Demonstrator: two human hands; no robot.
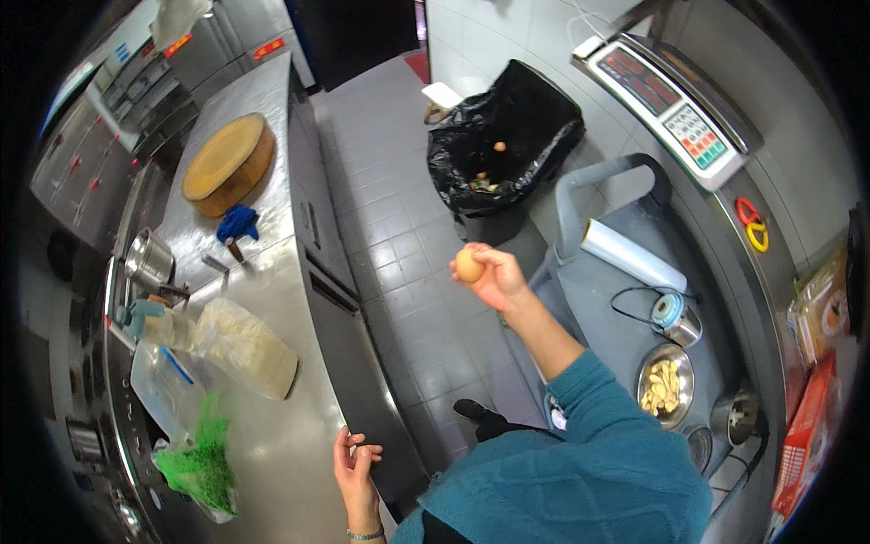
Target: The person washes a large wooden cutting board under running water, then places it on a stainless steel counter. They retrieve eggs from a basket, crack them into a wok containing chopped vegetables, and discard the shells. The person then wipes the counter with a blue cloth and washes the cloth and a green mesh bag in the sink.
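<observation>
My right hand [501, 277] is shut on a brown egg [469, 266], held up over the tiled floor. I cannot tell whether the shell is whole. Beyond that hand stands a bin lined with a black plastic bag [452, 160], its mouth facing up. Inside it lie a piece of eggshell [499, 146] and some food scraps [484, 183]. Down by the front edge of the stainless steel counter [285, 455], my left hand [357, 469] has loosely bent fingers, apart and holding nothing.
Left on the counter are a round wooden chopping block [228, 160], a blue cloth [238, 223], a bag of pale powder [248, 347] and a green bag [197, 469]. A grey cart [591, 285] at right carries a film roll [635, 255] and a metal bowl [688, 381].
</observation>
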